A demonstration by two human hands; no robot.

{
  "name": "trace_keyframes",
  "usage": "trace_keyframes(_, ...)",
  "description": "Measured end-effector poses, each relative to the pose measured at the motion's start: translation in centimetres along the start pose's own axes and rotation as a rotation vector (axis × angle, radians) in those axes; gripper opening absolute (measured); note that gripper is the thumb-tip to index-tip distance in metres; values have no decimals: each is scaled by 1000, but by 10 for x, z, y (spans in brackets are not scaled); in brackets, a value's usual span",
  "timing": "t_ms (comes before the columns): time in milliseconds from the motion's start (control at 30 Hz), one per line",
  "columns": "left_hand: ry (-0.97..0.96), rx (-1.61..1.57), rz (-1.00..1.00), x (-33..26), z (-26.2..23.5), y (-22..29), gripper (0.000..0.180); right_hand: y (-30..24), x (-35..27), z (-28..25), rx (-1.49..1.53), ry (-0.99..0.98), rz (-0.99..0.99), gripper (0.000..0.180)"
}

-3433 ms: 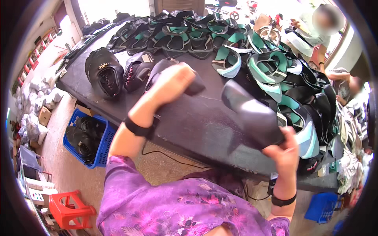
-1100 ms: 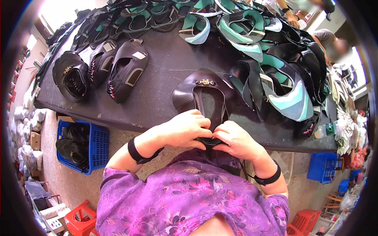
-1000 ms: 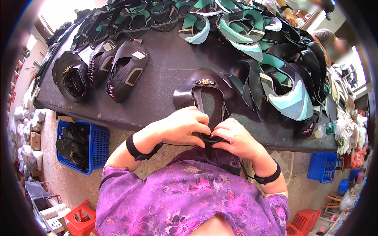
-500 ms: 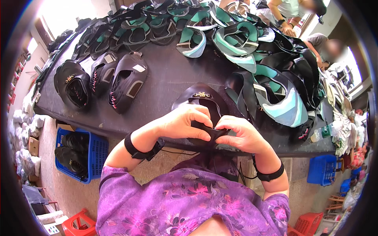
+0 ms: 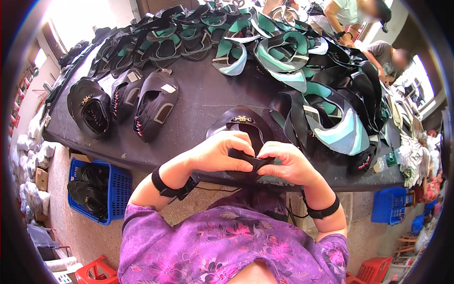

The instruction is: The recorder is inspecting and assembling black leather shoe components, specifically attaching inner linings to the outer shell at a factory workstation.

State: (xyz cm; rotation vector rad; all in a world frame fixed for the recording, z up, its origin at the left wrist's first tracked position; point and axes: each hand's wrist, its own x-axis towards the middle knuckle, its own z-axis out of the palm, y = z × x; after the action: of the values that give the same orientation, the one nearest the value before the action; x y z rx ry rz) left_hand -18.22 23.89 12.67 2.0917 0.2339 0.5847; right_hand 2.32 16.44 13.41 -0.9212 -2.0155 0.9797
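Observation:
A black shoe upper (image 5: 236,113) with a gold metal ornament lies at the near edge of the dark table, its heel end toward me. My left hand (image 5: 222,152) pinches the heel edge between thumb and fingers. Close against it, my right hand (image 5: 284,162) grips the same edge, thumb below and fingers on top. A small pale spot shows between my fingertips; what it is I cannot make out. Left of my hands lie several black uppers, one with a gold ornament (image 5: 91,106) and another (image 5: 155,106) with red-and-white lacing along its side.
Uppers with teal and pale blue linings (image 5: 338,128) pile up at the right and along the back of the table (image 5: 198,90). A clear bottle (image 5: 387,161) lies at the right edge. A blue basket (image 5: 111,189) of black shoe parts stands lower left. Two people work at far right.
The whole view has shifted slightly, with the table sitting a little lower. My hands keep their grip on the heel edge, with my left fingers slightly rearranged.

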Motion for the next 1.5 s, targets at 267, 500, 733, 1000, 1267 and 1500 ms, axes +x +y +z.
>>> trace_keyframes(267, 22, -131, -37, -2, 6, -1, 23, 2, 1, 2, 115, -10, 40, 24)
trace_keyframes(500, 17, -250, -82, -2, 9, -2, 21, 3, 1, 2, 179, -27, 102, 21)
trace_keyframes(733, 60, -413, -148, -4, 15, -5, 16, 10, 2, 6, 399, 36, 228, 15)
trace_keyframes(1000, 95, -2, -66, -8, 16, -13, 16, 11, 1, 16, 85, 133, 130, 14)
trace_keyframes(1267, -259, 356, -89, 6, 13, -9, 34, 13, -3, 26, -11, 179, 92, 17)
trace_keyframes(1500, -201, 285, -100, 3, 20, -7, 34, 8, -10, 24, -253, 305, -106, 33)
